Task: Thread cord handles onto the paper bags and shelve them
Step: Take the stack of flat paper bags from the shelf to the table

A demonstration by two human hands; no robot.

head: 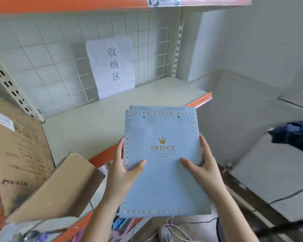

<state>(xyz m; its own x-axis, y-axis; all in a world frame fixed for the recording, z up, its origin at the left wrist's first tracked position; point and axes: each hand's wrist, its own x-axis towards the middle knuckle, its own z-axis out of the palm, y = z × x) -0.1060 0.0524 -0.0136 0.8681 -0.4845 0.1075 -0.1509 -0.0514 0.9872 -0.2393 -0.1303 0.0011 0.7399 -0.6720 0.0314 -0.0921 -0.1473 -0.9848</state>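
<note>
Head: left hand (124,170), right hand (202,166), two bags (162,180)

Two hands are in view, the left hand (122,172) and the right hand (203,165). The light blue paper bags (163,180) show two stacked top edges, so there are at least two; whether there are more cannot be told. The top bag has two punched holes (144,117) and one gold crown (162,140). One white sign (112,67) bears three characters. Two slotted posts flank the shelf (112,116), the left upright (12,88) and the right upright (177,49). One printed cardboard box (19,154) stands at the left.
</note>
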